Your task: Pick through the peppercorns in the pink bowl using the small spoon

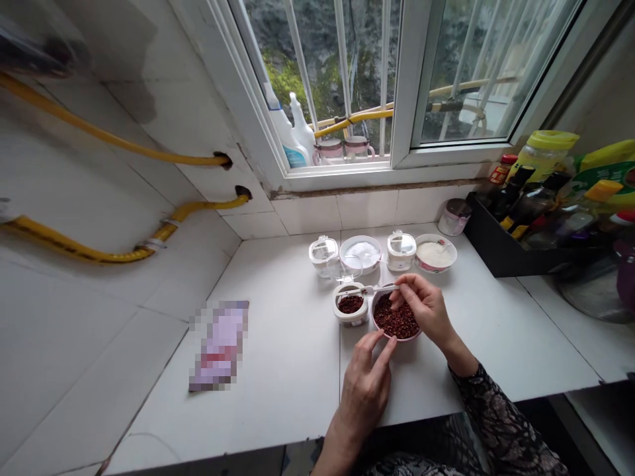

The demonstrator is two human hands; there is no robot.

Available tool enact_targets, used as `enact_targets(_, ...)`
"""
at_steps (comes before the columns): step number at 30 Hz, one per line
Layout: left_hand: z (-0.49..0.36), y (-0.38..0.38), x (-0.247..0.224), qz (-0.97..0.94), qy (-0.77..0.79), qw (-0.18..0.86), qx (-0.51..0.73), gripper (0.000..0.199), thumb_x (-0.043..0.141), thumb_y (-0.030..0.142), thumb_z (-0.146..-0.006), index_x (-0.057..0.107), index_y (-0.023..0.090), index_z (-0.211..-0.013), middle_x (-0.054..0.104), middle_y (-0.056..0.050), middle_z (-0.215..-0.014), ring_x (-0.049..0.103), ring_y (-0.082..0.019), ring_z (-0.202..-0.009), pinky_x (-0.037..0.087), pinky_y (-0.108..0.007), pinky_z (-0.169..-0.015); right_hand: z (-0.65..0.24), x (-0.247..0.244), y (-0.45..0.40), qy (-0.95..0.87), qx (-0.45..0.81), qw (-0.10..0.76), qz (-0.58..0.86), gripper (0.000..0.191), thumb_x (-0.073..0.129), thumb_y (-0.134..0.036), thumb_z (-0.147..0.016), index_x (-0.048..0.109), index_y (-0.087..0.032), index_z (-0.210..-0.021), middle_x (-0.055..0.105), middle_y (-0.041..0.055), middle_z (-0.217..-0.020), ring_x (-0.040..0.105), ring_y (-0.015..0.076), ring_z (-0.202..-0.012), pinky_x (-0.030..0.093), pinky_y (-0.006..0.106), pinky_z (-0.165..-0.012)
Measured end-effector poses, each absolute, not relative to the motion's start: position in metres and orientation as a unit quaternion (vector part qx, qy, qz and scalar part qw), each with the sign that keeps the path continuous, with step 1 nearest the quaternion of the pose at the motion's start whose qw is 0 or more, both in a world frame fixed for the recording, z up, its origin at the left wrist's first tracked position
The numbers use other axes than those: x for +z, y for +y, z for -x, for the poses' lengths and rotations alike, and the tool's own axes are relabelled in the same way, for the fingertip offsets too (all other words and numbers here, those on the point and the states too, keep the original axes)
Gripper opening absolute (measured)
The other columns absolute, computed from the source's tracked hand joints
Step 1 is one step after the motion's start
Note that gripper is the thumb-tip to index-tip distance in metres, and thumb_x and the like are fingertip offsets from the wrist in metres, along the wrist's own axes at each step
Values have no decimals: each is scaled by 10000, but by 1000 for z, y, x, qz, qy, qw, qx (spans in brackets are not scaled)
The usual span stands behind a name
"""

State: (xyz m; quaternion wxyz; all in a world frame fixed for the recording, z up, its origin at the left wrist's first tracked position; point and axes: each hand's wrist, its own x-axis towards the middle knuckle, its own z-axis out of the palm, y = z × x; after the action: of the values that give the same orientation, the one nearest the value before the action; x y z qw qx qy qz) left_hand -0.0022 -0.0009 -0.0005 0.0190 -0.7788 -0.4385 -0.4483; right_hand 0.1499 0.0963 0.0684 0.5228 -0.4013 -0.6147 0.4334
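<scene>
My right hand [421, 304] pinches the end of a small white spoon [376, 289], held level above a seasoning jar [351, 321] and the near bowl. The jar's clear lid [346, 266] is flipped up at the back, and dark red-brown grains like Sichuan peppercorns lie inside. Beside the jar, a pink-rimmed bowl [404, 339] holds more of these peppercorns [394, 318]. My left hand [366, 380] rests its fingertips at the bowl's front rim, fingers apart and stretched out. A few dark grains seem to sit on the spoon.
Behind stand two lidded jars, the left one [323, 251] and the right one [401, 250], beside bowls of white grains [364, 251] and off-white powder [435, 254]. A blurred purple packet [221, 347] lies left. A black box [516, 248] of bottles stands right, near a dark-lidded jar [454, 217].
</scene>
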Motion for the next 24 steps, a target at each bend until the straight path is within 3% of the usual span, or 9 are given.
enact_targets(7, 2, -1, 0, 777, -439, 24, -450, 620, 423, -43, -878, 483, 219, -1437, 565, -138, -1261, 560, -235, -1213, 560, -398, -980, -141, 66, 89, -792, 228, 459, 332, 151, 495, -217, -951, 646, -217, -963, 734, 73, -858, 691, 201, -778, 555, 343, -760)
enact_targets(15, 4, -2, 3, 785, -439, 15, -437, 595, 444, -47, -886, 493, 207, -1422, 554, -137, -1273, 547, -229, -1232, 548, -386, -999, -167, 69, 95, -658, 342, 523, 419, 131, 503, -267, -924, 612, -200, -896, 615, -13, -607, 579, 142, -517, 481, 261, -528)
enact_targets(19, 3, -2, 2, 784, -437, 7, -441, 578, 451, -59, -877, 518, 185, -1397, 549, -141, -1279, 537, -230, -1244, 534, -380, -1014, -172, 65, 101, -673, 319, 480, 463, 127, 500, -216, -867, 608, -203, -801, 543, -34, -538, 511, 134, -476, 411, 247, -486)
enact_targets(24, 3, -2, 1, 782, -437, 10, -444, 576, 447, -63, -873, 530, 185, -1386, 555, -137, -1273, 544, -226, -1239, 533, -373, -1015, -164, 59, 101, -727, 323, 399, 455, 166, 465, -169, -844, 605, -218, -768, 564, -29, -553, 527, 142, -506, 409, 246, -510)
